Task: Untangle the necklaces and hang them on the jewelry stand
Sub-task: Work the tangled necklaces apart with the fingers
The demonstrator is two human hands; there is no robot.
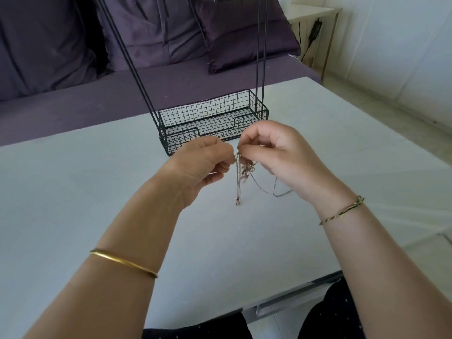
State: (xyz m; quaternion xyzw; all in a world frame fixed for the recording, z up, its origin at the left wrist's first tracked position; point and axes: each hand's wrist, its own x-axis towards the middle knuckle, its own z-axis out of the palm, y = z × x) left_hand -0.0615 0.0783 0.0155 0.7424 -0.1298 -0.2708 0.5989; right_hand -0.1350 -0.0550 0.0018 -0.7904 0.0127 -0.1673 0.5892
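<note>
two hands meet above the white table (73, 192), just in front of the black wire jewelry stand (212, 118). the left hand (203, 165) has its fingers curled in, thumb and forefinger pinching the top of the tangled necklaces (244, 172) from the left. the right hand (274, 152) faces it, fingers curled too, its thumb and forefinger pinching the same knot from the right, so the fingertips of both hands are almost touching. the necklaces hang between the hands in a small pinkish clump, with thin strands dropping straight down toward the table and a darker chain looping off to the right under the right palm; whether the lowest ends touch the table cannot be told. the stand's mesh basket sits on the table just behind the hands, and its thin upright rods rise out of the top of the view. a gold bangle (124, 264) circles the left forearm, a braided thread bracelet (342, 211) the right wrist. purple cushions (159, 33) line the sofa beyond the table.
</note>
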